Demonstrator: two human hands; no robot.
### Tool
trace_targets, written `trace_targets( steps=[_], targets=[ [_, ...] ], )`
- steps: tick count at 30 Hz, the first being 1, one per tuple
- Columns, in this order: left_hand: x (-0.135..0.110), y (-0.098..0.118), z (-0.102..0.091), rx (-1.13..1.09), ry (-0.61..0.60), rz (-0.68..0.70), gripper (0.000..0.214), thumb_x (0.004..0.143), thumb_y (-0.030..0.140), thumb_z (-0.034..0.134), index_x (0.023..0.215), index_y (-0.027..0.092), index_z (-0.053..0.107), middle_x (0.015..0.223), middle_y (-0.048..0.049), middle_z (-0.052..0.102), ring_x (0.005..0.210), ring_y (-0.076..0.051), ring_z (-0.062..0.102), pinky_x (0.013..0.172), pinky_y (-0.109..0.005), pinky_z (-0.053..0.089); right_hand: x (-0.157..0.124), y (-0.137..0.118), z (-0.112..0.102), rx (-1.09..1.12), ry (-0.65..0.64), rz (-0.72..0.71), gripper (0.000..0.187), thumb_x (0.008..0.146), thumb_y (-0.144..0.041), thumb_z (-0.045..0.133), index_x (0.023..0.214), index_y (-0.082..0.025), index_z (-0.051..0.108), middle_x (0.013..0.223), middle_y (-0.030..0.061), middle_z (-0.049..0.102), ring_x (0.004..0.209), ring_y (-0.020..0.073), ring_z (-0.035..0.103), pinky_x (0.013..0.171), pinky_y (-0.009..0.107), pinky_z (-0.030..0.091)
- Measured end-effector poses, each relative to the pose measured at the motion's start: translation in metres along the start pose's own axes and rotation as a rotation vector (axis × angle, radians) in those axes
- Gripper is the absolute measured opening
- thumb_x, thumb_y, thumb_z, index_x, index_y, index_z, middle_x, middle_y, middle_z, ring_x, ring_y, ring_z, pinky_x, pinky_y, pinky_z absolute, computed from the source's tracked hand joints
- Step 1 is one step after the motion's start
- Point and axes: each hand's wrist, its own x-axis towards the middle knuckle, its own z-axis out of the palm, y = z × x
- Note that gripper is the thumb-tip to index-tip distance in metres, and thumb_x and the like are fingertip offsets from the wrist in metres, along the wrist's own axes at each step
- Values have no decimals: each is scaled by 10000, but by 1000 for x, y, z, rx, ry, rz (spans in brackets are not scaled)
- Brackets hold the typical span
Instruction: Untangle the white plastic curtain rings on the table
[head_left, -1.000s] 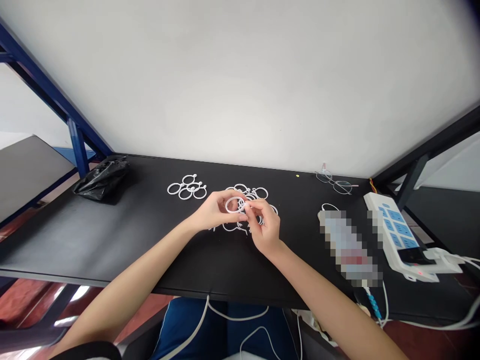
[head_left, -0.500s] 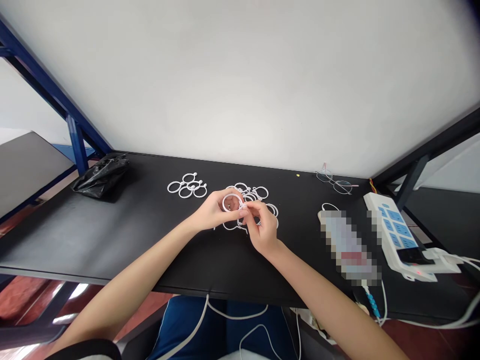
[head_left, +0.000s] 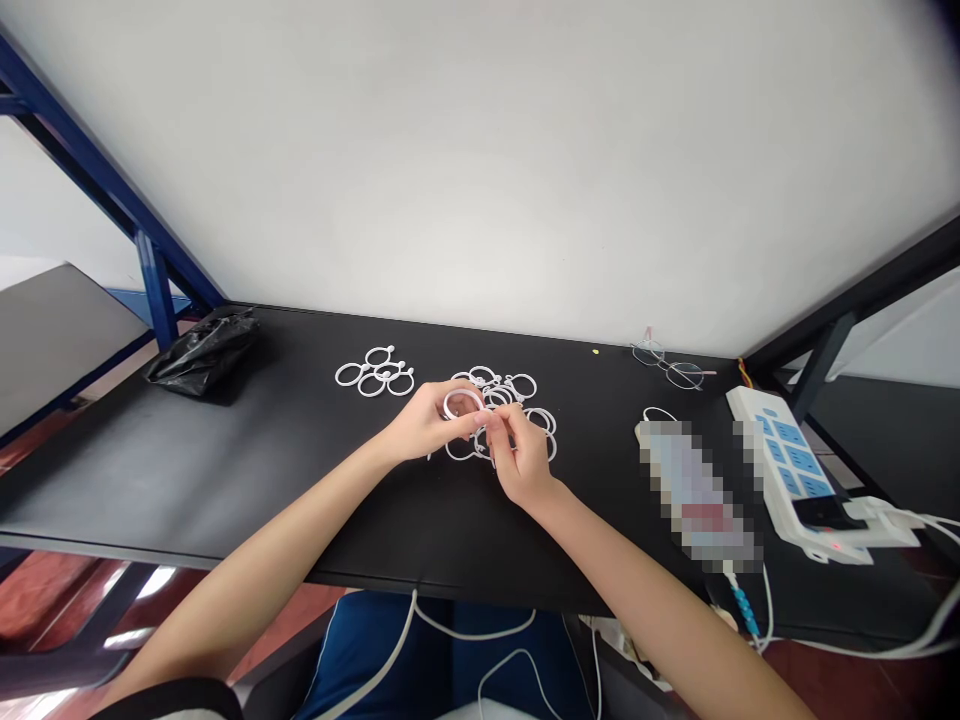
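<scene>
Nearest in view is a blue fabric lap [head_left: 375, 660] under the counter edge, with a thin white cable [head_left: 391, 645] running across it. Both bare forearms reach up onto the matte black counter [head_left: 225, 480]. The left hand [head_left: 424, 422] has its fingers closed around a white plastic ring [head_left: 463, 392], holding it up off the surface, tilted. The right hand [head_left: 523, 465] sits just beside it, its fingers [head_left: 491, 425] pinched together at the ring's edge; exactly what they grip is hidden, can't tell. Work in hand: both hands handling this ring, right over a loose, overlapping pile of white plastic rings [head_left: 521, 386], which sits under and around the hands. Whether the held ring is joined to the pile can't be told.

Further left, a smaller linked cluster of white rings [head_left: 386, 372] lies apart from the pile, and a crumpled black plastic bag [head_left: 206, 355] sits near the counter's far corner. To the right are a pixelated, blurred-out object [head_left: 697, 490], a white power strip with blue switches [head_left: 780, 450], and wire-rimmed eyeglasses [head_left: 686, 375] near the white wall [head_left: 480, 150].
</scene>
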Motion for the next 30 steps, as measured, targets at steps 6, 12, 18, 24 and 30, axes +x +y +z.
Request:
trace_targets(
  steps=[6,12,18,24,30],
  targets=[
    [0,-1,-1,26,7,16,234,832,354,651,860,132,581,615,10,594,556,-101,571,540,-191,442,-1,3,-1,19,-62,14,202,991,-239,371,813,-206,462,557,-53,476,450,89,446,480,229,370],
    [-1,-3,-1,29,-5,26,257,845,385,633,853,136,571,602,13,585,542,-101,564,530,-192,434,-2,4,-1,8,-72,-14,193,996,-247,361,832,-212,457,560,-53,474,450,95,449,466,231,366],
    [-1,-1,1,19,0,27,279,855,410,617,851,136,568,610,20,565,534,-97,568,521,-191,431,-2,4,-2,-7,-72,-26,184,995,-248,366,835,-213,451,568,-54,475,452,92,444,463,229,362],
    [-1,-3,2,2,4,47,263,861,397,610,847,138,564,623,25,546,532,-93,558,518,-193,440,-1,2,-3,-34,-53,-78,155,982,-223,390,839,-213,447,576,-59,465,445,82,417,455,226,334],
    [-2,-3,3,-15,-10,51,242,865,376,608,843,139,560,629,24,547,541,-98,567,531,-200,460,-1,2,-3,-32,-57,-87,169,987,-236,379,837,-213,452,574,-53,473,448,88,426,451,230,342]
  ],
)
